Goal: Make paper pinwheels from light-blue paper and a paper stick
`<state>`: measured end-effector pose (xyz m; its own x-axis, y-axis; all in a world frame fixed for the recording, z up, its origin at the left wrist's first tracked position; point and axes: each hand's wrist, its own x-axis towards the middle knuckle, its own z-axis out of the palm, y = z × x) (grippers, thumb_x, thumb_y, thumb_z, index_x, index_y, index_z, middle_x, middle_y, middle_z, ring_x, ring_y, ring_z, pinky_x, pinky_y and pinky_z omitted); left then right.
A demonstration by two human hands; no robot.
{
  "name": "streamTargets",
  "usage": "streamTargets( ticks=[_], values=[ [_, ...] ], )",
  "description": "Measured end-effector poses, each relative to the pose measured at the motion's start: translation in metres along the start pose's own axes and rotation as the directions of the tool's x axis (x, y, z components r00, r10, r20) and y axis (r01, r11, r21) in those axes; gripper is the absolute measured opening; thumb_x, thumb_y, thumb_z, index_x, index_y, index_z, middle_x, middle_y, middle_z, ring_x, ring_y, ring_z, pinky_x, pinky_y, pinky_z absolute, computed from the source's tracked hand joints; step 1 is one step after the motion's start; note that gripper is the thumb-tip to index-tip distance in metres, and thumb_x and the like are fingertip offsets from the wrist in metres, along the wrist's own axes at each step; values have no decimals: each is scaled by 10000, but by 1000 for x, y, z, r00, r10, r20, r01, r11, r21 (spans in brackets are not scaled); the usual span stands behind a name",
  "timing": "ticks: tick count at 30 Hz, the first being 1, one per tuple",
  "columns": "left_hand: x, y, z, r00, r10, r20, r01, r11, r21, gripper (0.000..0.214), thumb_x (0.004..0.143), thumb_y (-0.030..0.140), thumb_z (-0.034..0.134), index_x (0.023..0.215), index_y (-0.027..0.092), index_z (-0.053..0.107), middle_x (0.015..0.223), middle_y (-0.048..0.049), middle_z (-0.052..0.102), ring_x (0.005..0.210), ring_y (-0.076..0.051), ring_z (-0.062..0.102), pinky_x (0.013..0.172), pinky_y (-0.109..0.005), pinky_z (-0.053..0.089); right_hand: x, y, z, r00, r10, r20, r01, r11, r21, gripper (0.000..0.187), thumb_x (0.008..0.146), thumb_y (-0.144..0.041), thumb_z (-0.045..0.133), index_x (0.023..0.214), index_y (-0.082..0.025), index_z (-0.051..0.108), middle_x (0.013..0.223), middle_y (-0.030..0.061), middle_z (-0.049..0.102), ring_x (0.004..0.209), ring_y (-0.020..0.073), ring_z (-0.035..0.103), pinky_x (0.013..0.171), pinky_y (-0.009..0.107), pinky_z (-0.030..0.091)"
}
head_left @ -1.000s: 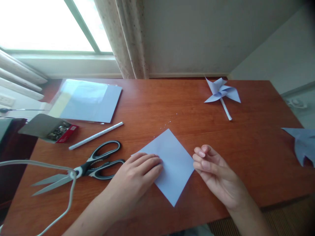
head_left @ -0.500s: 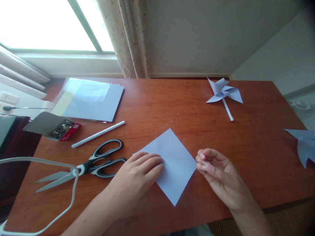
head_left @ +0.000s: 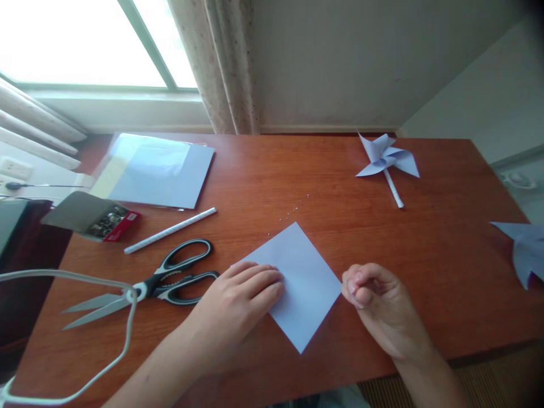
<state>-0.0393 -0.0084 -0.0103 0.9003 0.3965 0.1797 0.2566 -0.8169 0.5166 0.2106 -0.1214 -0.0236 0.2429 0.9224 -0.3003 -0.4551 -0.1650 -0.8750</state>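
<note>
Your left hand (head_left: 250,290) lies on the white square of paper (head_left: 305,277), its fingers close together, slightly bent and resting on the sheet, covering part of its left side. The paper sits flat on the wooden surface (head_left: 263,175) between your two hands, one corner aimed at you. Your right hand (head_left: 380,309) is at the paper's right corner, its fingers curled in with the tips drawn together; you cannot tell from this view whether they pinch that corner or only meet it.

Just beyond the sheet, tiny specks (head_left: 288,214) are scattered. To the left of your left hand lie the scissors (head_left: 149,288), blades parted, with a white cord (head_left: 128,334) crossing in front of them. Past the scissors are a paper stick (head_left: 170,230) and an open box (head_left: 122,225) holding small shiny pieces. A paper pinwheel (head_left: 382,160) on its stick lies well beyond your right hand.
</note>
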Motion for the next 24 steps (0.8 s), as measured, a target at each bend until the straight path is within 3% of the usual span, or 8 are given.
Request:
streamTargets(
  ticks=[5,7,11,17,20,24],
  values=[
    [-2,-1,1,1000,0,0,0,1000,11,250,982,141,452,1135,183,645,1195,-80,747,1121,-226,687,965,-377,511,2,0,3,992,83,-98,-72,991,109,170,821,-354,829,856,-218,733,742,-21,619,418,-13,272,423,189,192],
    [-3,-1,1,1000,-1,5,1,1000,11,260,975,127,451,1141,185,643,1201,-78,744,1131,-221,681,975,-373,507,2,0,2,988,92,-124,-78,990,115,178,846,-370,803,886,-216,723,707,-30,603,396,-19,218,399,187,142],
    [-2,-1,1,1000,0,4,0,1000,5,257,962,133,463,1135,178,649,1187,-83,745,1114,-229,683,966,-379,516,4,0,1,983,117,-145,-97,986,138,188,909,-391,734,865,-214,689,479,-99,400,384,20,172,387,183,154],
    [0,-2,1,1000,4,-14,-4,1000,5,247,969,158,476,1131,181,661,1157,-93,748,1091,-226,686,958,-360,526,4,-4,1,977,103,-189,-78,988,137,233,956,-404,666,818,-216,676,422,-123,228,391,49,74,396,218,145],
    [-1,-2,1,1000,13,-21,-13,1000,11,250,975,156,464,1127,179,661,1156,-90,751,1091,-226,689,952,-363,526,4,-5,0,988,68,-140,-47,988,145,418,972,-497,599,667,-214,636,407,-105,184,390,68,89,409,247,150],
    [-1,-2,1,1000,5,-10,-5,1000,6,260,965,140,464,1134,178,656,1176,-86,749,1110,-226,684,966,-370,519,1,-2,-4,999,-30,-29,30,1000,6,588,914,-638,596,515,-207,560,441,-54,263,458,107,254,477,284,220]
  ],
)
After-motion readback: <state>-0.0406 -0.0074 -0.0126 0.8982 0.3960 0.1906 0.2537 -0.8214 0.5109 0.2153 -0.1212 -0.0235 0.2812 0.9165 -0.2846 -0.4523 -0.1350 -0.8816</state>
